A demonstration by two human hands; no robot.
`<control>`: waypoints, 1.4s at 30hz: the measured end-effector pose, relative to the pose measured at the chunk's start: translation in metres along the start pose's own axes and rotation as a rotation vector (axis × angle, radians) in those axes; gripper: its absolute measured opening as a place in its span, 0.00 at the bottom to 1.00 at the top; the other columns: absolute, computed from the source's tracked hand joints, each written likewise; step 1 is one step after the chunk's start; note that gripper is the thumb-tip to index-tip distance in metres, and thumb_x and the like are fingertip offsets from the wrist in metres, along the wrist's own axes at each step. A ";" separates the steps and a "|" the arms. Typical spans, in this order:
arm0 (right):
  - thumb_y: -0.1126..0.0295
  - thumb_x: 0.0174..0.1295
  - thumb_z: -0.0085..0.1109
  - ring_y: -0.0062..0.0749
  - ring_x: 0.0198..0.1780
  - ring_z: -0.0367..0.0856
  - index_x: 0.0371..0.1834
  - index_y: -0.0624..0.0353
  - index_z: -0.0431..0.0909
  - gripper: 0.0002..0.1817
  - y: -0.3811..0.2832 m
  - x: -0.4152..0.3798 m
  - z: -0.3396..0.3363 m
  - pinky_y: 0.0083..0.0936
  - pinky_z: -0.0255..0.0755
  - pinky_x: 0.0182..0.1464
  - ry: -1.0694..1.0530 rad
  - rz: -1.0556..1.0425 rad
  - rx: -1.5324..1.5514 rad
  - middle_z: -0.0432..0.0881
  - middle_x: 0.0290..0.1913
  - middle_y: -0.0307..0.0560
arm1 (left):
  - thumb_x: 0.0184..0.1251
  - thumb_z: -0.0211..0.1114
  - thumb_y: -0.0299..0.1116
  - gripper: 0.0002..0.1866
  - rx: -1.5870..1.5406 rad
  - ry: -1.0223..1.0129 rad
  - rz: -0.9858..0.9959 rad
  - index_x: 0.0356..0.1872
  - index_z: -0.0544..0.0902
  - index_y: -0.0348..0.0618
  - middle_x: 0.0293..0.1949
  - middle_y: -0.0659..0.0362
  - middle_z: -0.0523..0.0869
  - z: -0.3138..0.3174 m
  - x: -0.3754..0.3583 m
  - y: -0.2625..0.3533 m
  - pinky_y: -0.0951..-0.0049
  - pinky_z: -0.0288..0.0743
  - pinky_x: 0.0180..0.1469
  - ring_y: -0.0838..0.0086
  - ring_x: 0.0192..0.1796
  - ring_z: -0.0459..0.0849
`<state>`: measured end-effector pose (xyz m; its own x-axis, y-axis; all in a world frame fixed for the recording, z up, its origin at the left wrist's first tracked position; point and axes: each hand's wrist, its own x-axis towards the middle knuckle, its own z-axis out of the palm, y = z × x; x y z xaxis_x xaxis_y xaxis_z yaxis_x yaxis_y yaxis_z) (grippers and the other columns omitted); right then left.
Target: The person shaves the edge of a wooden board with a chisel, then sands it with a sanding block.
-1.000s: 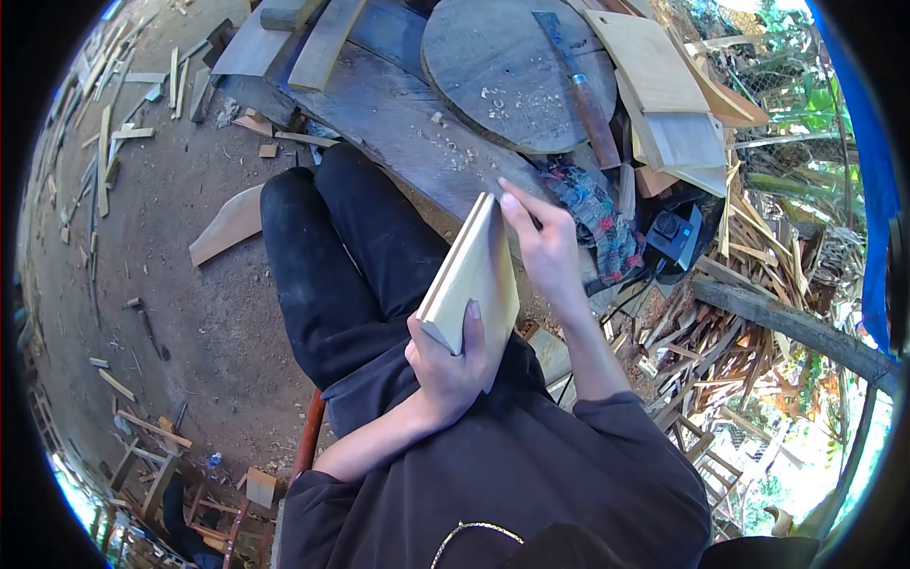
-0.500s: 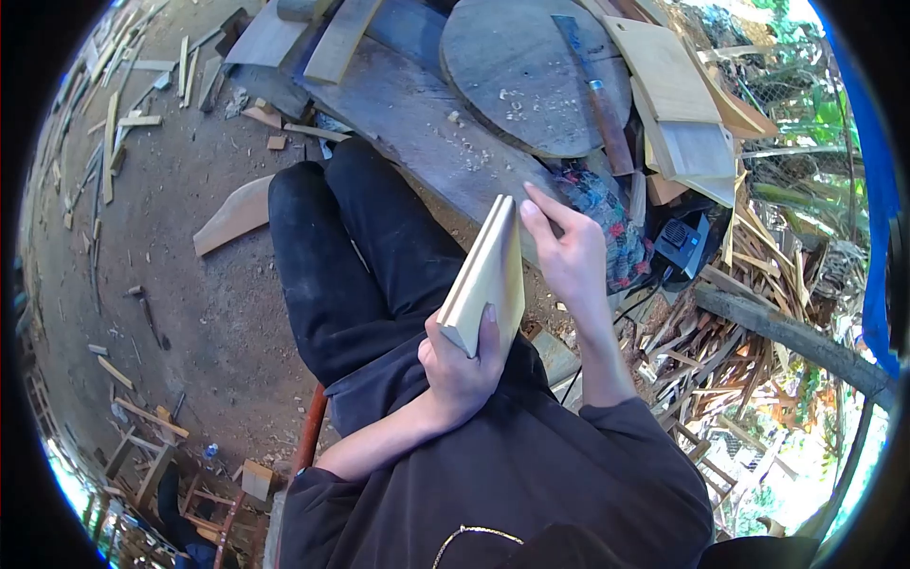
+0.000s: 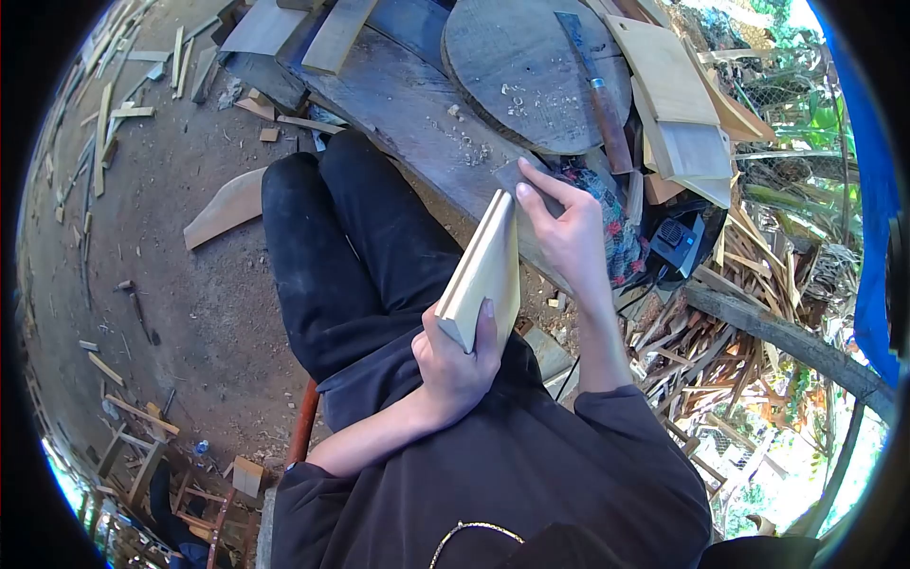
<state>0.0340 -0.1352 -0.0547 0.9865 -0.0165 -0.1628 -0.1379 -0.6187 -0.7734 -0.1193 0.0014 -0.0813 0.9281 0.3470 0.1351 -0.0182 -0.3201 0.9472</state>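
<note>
My left hand (image 3: 457, 365) grips the lower end of a pale wooden board (image 3: 485, 270), which is tilted upward above my lap and shows a groove along its narrow edge. Near the board's upper end, my right hand (image 3: 569, 228) pinches a small, dark, flat piece (image 3: 519, 180), perhaps sandpaper, between thumb and fingers. A chisel-like tool with a wooden handle (image 3: 609, 128) lies across a round wooden slab (image 3: 531, 76) on the bench (image 3: 408, 114) beyond my hands.
Wooden panels (image 3: 664, 76) are stacked at the right of the bench, above a dark device (image 3: 675, 237). A heap of wood scraps (image 3: 701, 351) lies to the right. On the ground at left are a curved board (image 3: 226, 209), a hammer (image 3: 137, 308) and loose sticks.
The dark flat piece now shows clearly in my right hand, whose fingers have moved slightly up and left. The board has shifted a little, and the camera view has moved slightly.
</note>
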 end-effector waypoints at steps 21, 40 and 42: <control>0.64 0.77 0.69 0.31 0.62 0.91 0.71 0.61 0.86 0.22 -0.042 -0.063 0.014 0.28 0.80 0.66 -0.210 -0.211 0.010 0.93 0.61 0.61 | 0.79 0.71 0.26 0.19 -0.047 -0.002 -0.063 0.59 0.73 0.22 0.39 0.42 0.93 -0.006 0.005 0.000 0.64 0.87 0.36 0.55 0.37 0.97; 0.64 0.77 0.69 0.33 0.57 0.94 0.68 0.63 0.88 0.21 -0.022 -0.038 -0.009 0.31 0.84 0.61 -0.300 -0.191 0.170 0.94 0.57 0.60 | 0.75 0.75 0.27 0.20 -0.017 -0.010 -0.042 0.52 0.72 0.27 0.32 0.41 0.91 -0.001 0.001 0.005 0.57 0.87 0.31 0.50 0.30 0.95; 0.64 0.76 0.70 0.41 0.56 0.96 0.68 0.62 0.88 0.21 -0.004 -0.016 -0.007 0.33 0.84 0.60 -0.222 -0.014 0.200 0.95 0.54 0.60 | 0.75 0.75 0.27 0.20 -0.042 -0.023 -0.111 0.52 0.72 0.27 0.32 0.41 0.91 -0.001 -0.002 0.004 0.57 0.87 0.30 0.50 0.30 0.95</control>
<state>0.0197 -0.1373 -0.0448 0.9481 0.1767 -0.2642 -0.1610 -0.4498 -0.8785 -0.1214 0.0001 -0.0776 0.9335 0.3580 0.0226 0.0697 -0.2431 0.9675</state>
